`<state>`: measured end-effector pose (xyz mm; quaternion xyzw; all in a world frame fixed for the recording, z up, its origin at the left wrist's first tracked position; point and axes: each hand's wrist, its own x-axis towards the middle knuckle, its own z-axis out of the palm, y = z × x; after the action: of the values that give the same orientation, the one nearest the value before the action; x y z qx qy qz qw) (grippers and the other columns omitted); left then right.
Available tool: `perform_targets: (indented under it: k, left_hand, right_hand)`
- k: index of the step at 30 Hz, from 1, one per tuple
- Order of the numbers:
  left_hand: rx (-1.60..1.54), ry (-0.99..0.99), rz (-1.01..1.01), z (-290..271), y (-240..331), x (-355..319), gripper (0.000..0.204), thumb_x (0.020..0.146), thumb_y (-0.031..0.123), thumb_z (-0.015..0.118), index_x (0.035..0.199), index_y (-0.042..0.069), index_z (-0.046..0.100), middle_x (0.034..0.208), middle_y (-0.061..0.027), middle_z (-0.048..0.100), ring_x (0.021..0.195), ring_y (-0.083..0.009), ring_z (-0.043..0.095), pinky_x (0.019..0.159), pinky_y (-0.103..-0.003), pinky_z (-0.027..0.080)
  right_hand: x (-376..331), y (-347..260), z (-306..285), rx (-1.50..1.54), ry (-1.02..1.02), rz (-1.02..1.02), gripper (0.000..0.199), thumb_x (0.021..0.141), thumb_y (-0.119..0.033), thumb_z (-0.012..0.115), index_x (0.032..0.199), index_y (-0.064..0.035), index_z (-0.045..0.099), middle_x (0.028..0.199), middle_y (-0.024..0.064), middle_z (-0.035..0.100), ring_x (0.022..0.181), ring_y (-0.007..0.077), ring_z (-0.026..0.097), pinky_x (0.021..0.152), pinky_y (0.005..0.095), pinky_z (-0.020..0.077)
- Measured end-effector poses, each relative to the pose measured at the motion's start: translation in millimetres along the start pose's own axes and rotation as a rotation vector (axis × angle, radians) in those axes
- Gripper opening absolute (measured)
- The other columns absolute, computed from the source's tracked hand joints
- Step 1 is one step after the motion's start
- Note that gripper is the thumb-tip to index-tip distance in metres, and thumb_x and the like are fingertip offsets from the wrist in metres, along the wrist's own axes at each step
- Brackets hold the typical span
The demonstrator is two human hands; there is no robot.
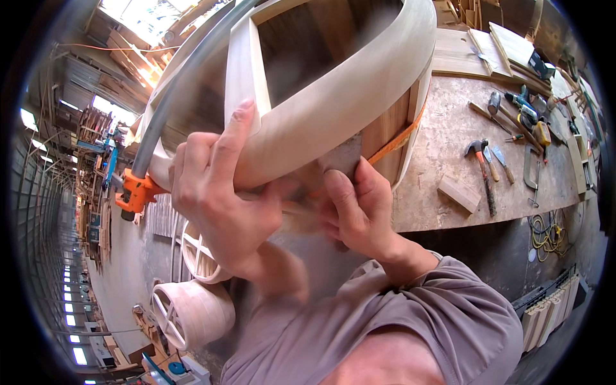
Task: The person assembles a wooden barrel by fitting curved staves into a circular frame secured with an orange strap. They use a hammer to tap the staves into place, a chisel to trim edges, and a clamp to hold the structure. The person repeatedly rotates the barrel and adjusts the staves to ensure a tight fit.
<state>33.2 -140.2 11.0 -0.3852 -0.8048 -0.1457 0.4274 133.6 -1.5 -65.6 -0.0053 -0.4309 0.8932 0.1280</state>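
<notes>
A large pale wooden frame (359, 96) with a rounded, curved rim and a crossbar fills the upper middle. My left hand (221, 186) grips that rim where the crossbar meets it, index finger stretched along the wood and thumb near the underside. Between the thumb and fingers of my right hand (359, 208) is a small grey flat sheet (343, 155), like sandpaper or a scraper blade. Its far edge lies against the lower side of the rim. An orange strap (398, 142) runs round the wooden body beside it. Blur hides part of my left hand.
A bar clamp with an orange head (136, 192) crosses the frame's left side. On the workbench (436, 173) to the right lie a hammer (478, 157), a wood block (459, 192), putty knives (504, 165) and a C-clamp (530, 168). A round wooden drum (199, 313) stands lower left.
</notes>
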Motion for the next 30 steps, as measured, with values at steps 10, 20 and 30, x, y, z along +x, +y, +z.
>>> perform_targets:
  k: [10,20,30]
  left_hand:
    - [0.014,-0.018,-0.025,-0.8,6.1,3.1,0.093,0.044,0.049,0.091,0.13,0.018,0.074,0.084,-0.0063,0.061,0.078,-0.0295,0.062,0.077,-0.045,0.049]
    - [-0.037,-0.021,0.024,-2.1,0.6,-0.7,0.091,0.045,0.042,0.094,0.131,0.023,0.074,0.098,-0.0044,0.061,0.083,-0.0282,0.063,0.078,-0.047,0.052]
    - [0.21,0.187,0.206,25.0,16.8,-6.7,0.065,0.078,0.05,0.082,0.135,0.022,0.068,0.12,-0.0047,0.062,0.107,-0.0287,0.061,0.091,-0.046,0.047]
  right_hand:
    - [31.1,-25.8,-58.4,-0.816,-0.172,-0.251,0.02,0.102,-0.016,0.067,0.102,0.0009,0.057,0.067,0.0094,0.057,0.056,0.019,0.056,0.048,0.0355,0.043]
    - [48.4,46.7,-72.4,-1.318,0.408,-1.34,0.047,0.077,-0.025,0.079,0.123,-0.0113,0.075,0.107,0.0128,0.059,0.092,0.0298,0.06,0.076,0.039,0.0503]
    - [26.0,54.0,-69.4,-1.325,0.355,-1.053,0.062,0.077,-0.022,0.076,0.139,-0.0239,0.07,0.105,0.0108,0.051,0.091,0.0277,0.059,0.072,0.0365,0.0552]
